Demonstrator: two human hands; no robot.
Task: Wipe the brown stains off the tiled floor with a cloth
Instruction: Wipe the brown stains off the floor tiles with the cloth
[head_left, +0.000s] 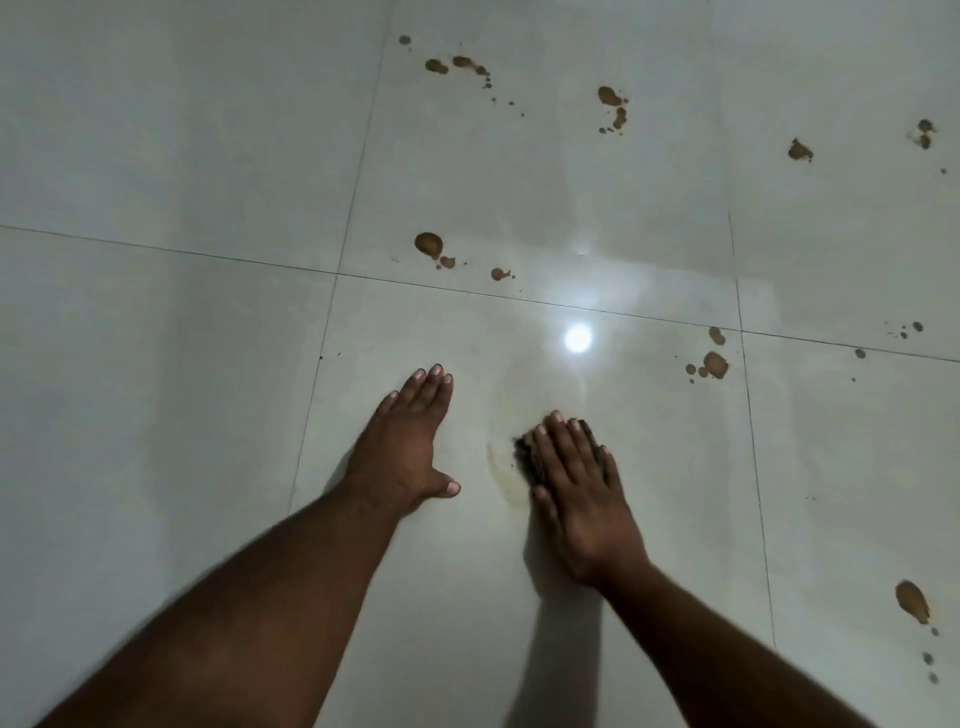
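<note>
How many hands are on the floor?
2. The left hand lies flat on the bare tile, fingers spread forward. The right hand is beside it, flat on a dark cloth that is mostly hidden underneath.

An indoor room, kind unclear: glossy pale tiled floor (156, 156) mirroring a ceiling light (577, 339).
</note>
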